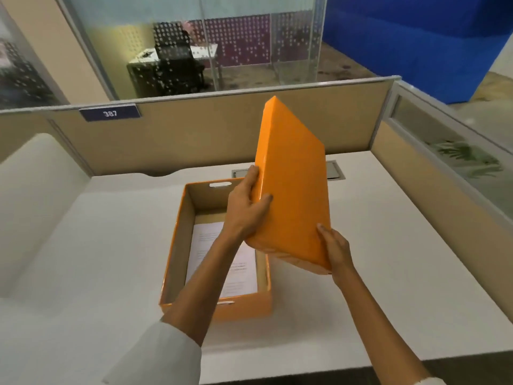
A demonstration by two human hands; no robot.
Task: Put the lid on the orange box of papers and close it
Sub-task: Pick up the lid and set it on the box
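Observation:
An open orange box (175,245) stands on the white desk, with printed white papers (244,276) lying flat inside. The orange lid (291,184) is held in the air above the box's right side, tilted steeply with its far end up. My left hand (244,207) grips the lid's left long edge. My right hand (334,250) holds its near right corner from below. My left forearm crosses over the box and hides part of the papers.
The white desk (388,259) is bounded by tan cubicle partitions (194,134) at the back and right. A grey cable hatch (334,169) sits in the desk behind the lid. A label reading 387 (110,113) hangs on the back partition.

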